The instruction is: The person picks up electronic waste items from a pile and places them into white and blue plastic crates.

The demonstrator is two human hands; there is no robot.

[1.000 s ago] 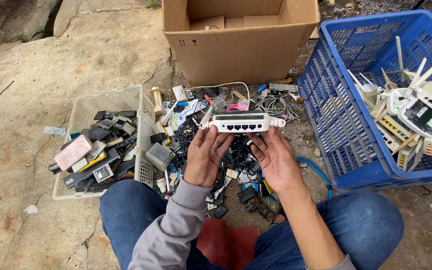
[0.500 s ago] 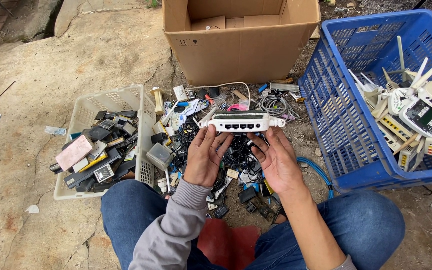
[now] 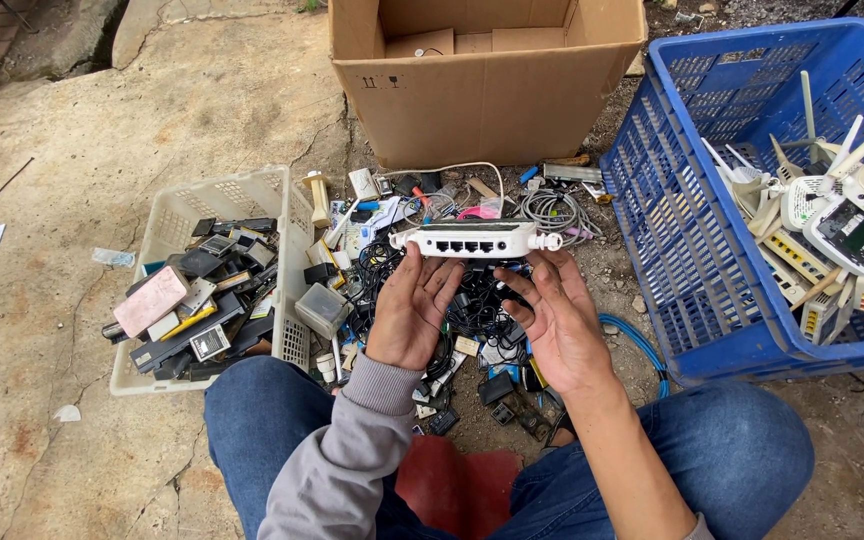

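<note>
**White network switch held up over the scrap pile**

At six o'clock I see my knees in blue jeans [image 3: 742,450]. Just beyond, my left hand [image 3: 410,310] and right hand [image 3: 557,320] lie palm-up, fingers loosely curled; each grip is on an end of the white network switch [image 3: 472,240], port row facing me. Below it sits a tangle of black cables [image 3: 472,310] on the ground. At nine o'clock stands a white basket [image 3: 282,190] of flat devices; at three o'clock, a blue crate [image 3: 682,250] of white routers. At twelve o'clock, an open cardboard box [image 3: 492,100].
</note>
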